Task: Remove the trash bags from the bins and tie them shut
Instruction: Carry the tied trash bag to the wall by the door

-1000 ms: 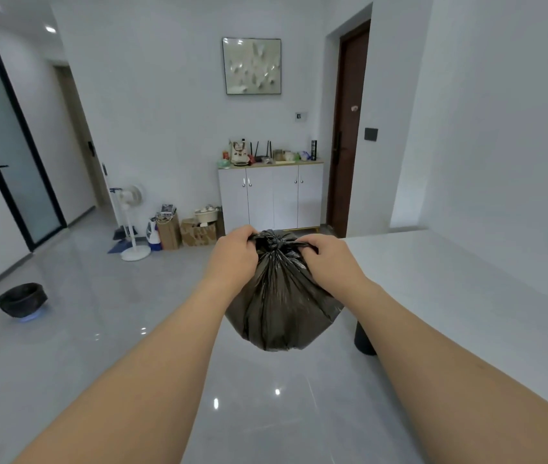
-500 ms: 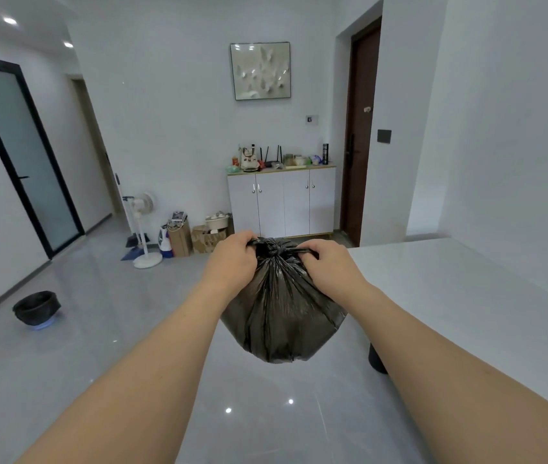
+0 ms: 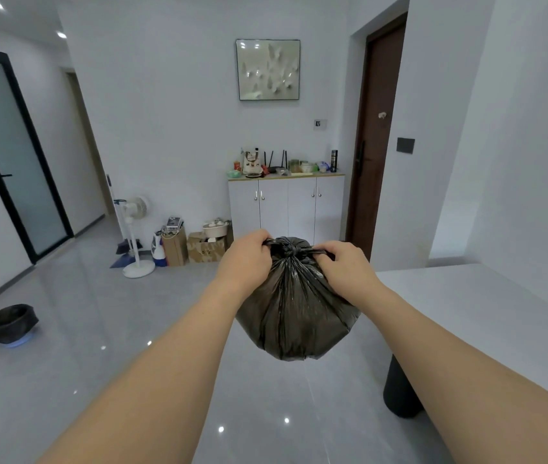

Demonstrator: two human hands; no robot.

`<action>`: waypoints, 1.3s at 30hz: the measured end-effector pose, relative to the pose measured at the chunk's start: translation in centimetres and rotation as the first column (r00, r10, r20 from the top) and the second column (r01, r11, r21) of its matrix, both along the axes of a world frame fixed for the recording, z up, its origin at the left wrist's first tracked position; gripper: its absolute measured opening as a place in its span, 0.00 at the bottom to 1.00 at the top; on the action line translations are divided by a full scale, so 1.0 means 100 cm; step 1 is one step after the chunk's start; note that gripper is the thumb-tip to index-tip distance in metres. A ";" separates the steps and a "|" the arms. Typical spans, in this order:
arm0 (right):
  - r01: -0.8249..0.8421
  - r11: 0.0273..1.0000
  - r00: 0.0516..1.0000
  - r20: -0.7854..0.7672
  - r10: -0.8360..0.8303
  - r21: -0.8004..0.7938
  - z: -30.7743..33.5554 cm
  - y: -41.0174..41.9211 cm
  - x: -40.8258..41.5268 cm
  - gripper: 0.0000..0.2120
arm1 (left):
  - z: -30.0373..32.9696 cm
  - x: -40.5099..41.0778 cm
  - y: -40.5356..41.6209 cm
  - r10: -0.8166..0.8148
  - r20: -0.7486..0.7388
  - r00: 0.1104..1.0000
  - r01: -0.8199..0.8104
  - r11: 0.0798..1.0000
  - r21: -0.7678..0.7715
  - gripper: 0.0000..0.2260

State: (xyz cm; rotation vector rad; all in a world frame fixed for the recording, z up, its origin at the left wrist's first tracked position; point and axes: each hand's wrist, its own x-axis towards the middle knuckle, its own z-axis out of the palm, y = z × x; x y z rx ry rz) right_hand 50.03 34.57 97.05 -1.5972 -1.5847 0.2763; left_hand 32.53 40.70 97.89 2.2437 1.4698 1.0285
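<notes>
In the middle of the frame a full, wrinkled black trash bag [image 3: 294, 306], knotted at its top, is held in the air by the fingers of the left hand [image 3: 247, 259] and the right hand [image 3: 346, 266], closed on the knot's two ends.

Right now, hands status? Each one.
Left hand: closed, gripping one twisted end at the knot of the black trash bag.
Right hand: closed, gripping the other end.
</notes>
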 end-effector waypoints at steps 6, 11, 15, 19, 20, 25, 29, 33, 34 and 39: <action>0.004 0.999 1.000 -0.014 -0.004 -0.033 -0.013 0.098 0.012 0.12 | -0.012 0.010 0.094 0.007 -0.023 1.000 -0.008 0.999 -0.032 0.11; -0.012 0.999 1.000 -0.016 0.011 -0.037 -0.023 0.200 0.023 0.12 | -0.026 0.020 0.191 0.009 -0.020 1.000 -0.009 0.999 -0.046 0.11; -0.043 0.998 0.999 -0.011 0.043 -0.034 -0.020 0.287 0.031 0.12 | -0.020 0.024 0.275 0.022 -0.011 1.000 -0.022 0.999 -0.038 0.12; -0.064 0.998 0.998 -0.014 0.064 -0.029 -0.011 0.371 0.030 0.13 | -0.011 0.025 0.354 0.060 -0.025 0.998 -0.061 0.998 -0.012 0.12; -0.066 0.997 0.998 -0.025 0.065 -0.027 -0.010 0.393 0.029 0.13 | -0.011 0.025 0.376 0.068 -0.010 0.998 -0.068 0.998 -0.014 0.13; -0.080 0.994 0.997 -0.024 0.079 -0.068 -0.027 0.506 0.016 0.12 | -0.022 0.010 0.486 0.076 -0.022 0.997 -0.076 0.996 -0.043 0.11; -0.081 0.994 0.996 -0.043 0.078 -0.073 -0.040 0.607 0.000 0.12 | -0.034 -0.006 0.586 0.062 -0.038 0.997 -0.064 0.997 -0.047 0.12; -0.063 0.996 0.996 -0.069 0.058 -0.066 -0.039 0.703 -0.018 0.12 | -0.034 -0.026 0.691 0.036 -0.050 0.998 -0.039 0.998 -0.055 0.14; -0.063 0.996 0.996 -0.073 0.058 -0.070 -0.038 0.726 -0.021 0.11 | -0.033 -0.031 0.717 0.029 -0.055 0.998 -0.032 0.998 -0.062 0.13; -0.007 0.998 0.995 -0.095 0.001 -0.067 -0.037 0.835 -0.021 0.11 | -0.031 -0.029 0.838 -0.020 -0.044 0.999 0.017 0.998 -0.068 0.08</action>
